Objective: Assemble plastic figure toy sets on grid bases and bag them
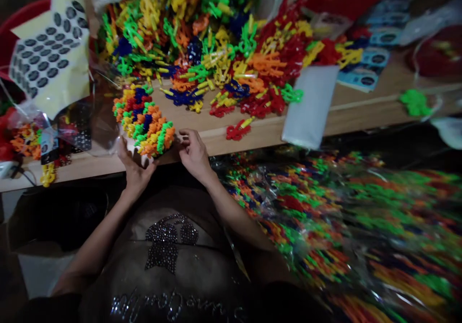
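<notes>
A bundle of small plastic pieces (146, 121) in orange, green, yellow, red and blue lies at the front edge of the wooden table, slanting down to the right. My left hand (136, 169) is at the bundle's lower left end, thumb and fingers apart around its near side, touching it. Just right of the bundle is my right hand (194, 154), its fingers curled; whether anything small is between them is too dim to see. Behind lies a big heap of similar coloured pieces (216, 58). One red piece with a yellow tip (238, 129) sits apart on the table.
A clear flat bag (310, 106) overhangs the table's edge (260, 142). Sticker sheets (50, 53) stand at the left beside clear plastic. Blue cards (364, 68) and a green piece (415, 102) are at the right. Filled bags (306, 207) lie below, right of my body.
</notes>
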Demonstrator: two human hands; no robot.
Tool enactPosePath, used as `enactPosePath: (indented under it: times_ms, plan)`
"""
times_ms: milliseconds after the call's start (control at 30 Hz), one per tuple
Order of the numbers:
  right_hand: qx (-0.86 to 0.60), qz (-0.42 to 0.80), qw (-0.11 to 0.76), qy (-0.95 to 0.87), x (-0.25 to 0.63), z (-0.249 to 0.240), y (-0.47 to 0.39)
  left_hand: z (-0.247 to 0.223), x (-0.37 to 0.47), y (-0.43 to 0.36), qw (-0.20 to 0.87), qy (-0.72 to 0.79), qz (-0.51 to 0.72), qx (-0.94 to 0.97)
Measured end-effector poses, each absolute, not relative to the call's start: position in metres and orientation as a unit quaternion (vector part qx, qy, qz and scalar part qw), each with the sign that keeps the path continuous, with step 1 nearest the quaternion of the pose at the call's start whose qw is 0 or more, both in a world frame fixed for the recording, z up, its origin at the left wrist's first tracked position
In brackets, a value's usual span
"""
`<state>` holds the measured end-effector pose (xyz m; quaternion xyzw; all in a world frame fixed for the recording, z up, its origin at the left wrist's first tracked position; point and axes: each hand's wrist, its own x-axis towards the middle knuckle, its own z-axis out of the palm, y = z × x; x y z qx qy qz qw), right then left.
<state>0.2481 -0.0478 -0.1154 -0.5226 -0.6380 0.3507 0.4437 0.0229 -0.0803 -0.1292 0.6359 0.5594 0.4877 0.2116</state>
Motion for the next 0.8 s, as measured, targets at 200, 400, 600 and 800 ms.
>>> enactPosePath:
  times_ms: [200,400,600,800]
  plan:
    - [-0.471,0.479,0.426,-0.605,0.241,-0.119,-0.056,-0.130,0.027,-0.076,0.332,0.501,0.507,0.619]
    - [-0.482,0.531,0.393,-0.576,0.253,-0.125,-0.058,-0.128,0.015,-0.062,0.418,0.467,0.468,0.623]
    - [-0.547,0.402,0.388,-0.624,0.286,-0.084,-0.027,-0.115,-0.028,-0.073,0.301,0.572,0.534,0.545]
    - [-0.513,0.289,0.459,-0.665,0.264,-0.013,0.011,-0.102,-0.115,-0.069,0.162,0.679,0.651,0.299]
